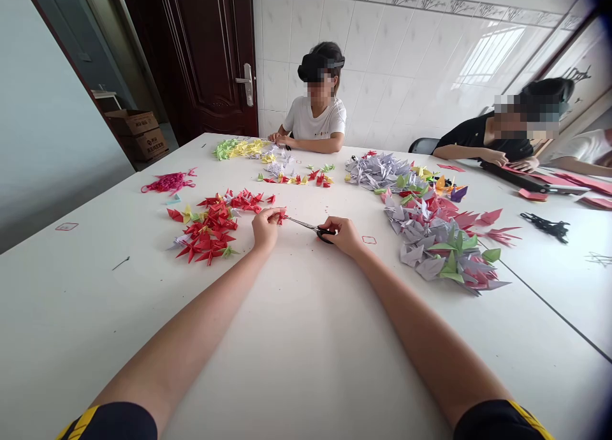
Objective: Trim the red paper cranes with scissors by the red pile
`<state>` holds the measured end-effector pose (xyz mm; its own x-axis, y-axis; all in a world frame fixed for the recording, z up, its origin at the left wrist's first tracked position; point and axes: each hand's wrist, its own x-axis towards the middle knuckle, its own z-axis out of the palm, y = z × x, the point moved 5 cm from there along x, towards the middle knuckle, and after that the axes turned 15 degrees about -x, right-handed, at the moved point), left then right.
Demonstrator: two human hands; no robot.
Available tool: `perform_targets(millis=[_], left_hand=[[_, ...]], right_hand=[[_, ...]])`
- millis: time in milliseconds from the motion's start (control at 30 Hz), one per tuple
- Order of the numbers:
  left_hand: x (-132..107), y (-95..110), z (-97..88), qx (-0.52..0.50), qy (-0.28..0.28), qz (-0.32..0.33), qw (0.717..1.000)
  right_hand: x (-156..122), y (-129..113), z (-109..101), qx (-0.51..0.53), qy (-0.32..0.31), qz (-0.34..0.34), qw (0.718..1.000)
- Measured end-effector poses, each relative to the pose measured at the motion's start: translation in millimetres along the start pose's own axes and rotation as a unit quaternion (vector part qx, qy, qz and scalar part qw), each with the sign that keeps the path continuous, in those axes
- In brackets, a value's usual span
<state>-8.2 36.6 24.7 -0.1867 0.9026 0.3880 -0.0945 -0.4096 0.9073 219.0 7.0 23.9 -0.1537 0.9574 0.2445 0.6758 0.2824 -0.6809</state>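
My left hand [266,228] pinches a small piece of red folded paper [282,218] between its fingertips. My right hand [345,236] grips black-handled scissors [310,227], and their steel blades point left towards the red paper. The blade tips reach the paper, but I cannot tell if they are cutting it. A heap of red origami cranes [205,229] lies left of my left hand. To the right of my right hand is a large heap of grey and green origami cranes [430,245], with some pink ones.
The white table [306,351] extends ahead. Yellow, green and red paper cranes [272,162] lie near a seated person [315,108] opposite. Another person [497,131] handles red paper at the right. Magenta paper strands [169,182] and black scraps [545,226] lie on the table. Cardboard boxes [136,134] stand beyond it.
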Motion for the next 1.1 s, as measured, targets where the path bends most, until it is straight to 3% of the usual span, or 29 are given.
perform_targets(millis=[400,667,1100], left_hand=[[2.2,-4.6,-3.1,-0.032,0.040,-0.027,0.998],[4.1,-8.8,-6.4,-0.053,0.063,-0.028,0.996],[3.6,-5.5,-5.1,-0.073,0.047,-0.004,0.996]], right_hand=[[0.4,-1.5,1.1,-0.028,0.050,-0.001,0.998],[-2.6,-3.7,-6.3,-0.118,0.170,-0.037,0.978],[-1.8,-5.7,0.1,-0.048,0.072,-0.022,0.996]])
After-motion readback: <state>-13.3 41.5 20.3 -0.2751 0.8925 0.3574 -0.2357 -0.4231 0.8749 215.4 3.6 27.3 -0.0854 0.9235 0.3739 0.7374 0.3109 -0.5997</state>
